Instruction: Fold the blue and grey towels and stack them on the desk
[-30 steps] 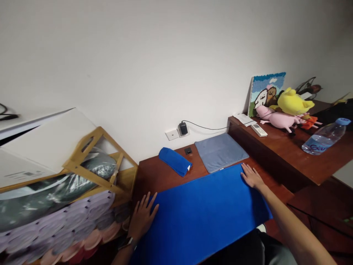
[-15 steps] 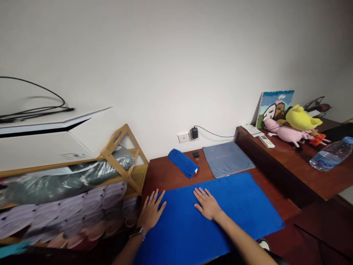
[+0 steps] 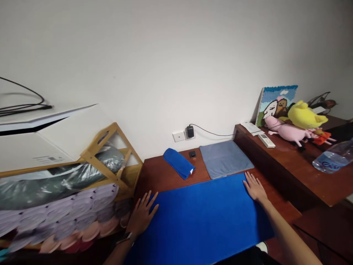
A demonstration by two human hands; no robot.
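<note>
A bright blue towel (image 3: 201, 217) lies spread flat on the reddish-brown wooden table (image 3: 154, 173). My left hand (image 3: 142, 215) rests open at the towel's left edge, fingers spread. At its far right corner my right hand (image 3: 255, 187) lies open and flat, fingers stretched out. Behind the spread towel sits a folded blue towel (image 3: 178, 163) with a small white tag. Beside that one, a grey-blue cloth (image 3: 226, 158) lies flat, just beyond the blue towel's far edge.
A wooden rack (image 3: 110, 154) with lilac and pink slippers (image 3: 79, 209) stands left, a white box (image 3: 49, 147) on top. A charger (image 3: 190, 130) is plugged into the wall. On the right ledge are a remote (image 3: 266, 140), plush toys (image 3: 286, 130) and a water bottle (image 3: 332, 158).
My right hand has slid from the middle of the spread towel to its far right corner. My left hand stays at the left edge. The view has shifted slightly right.
</note>
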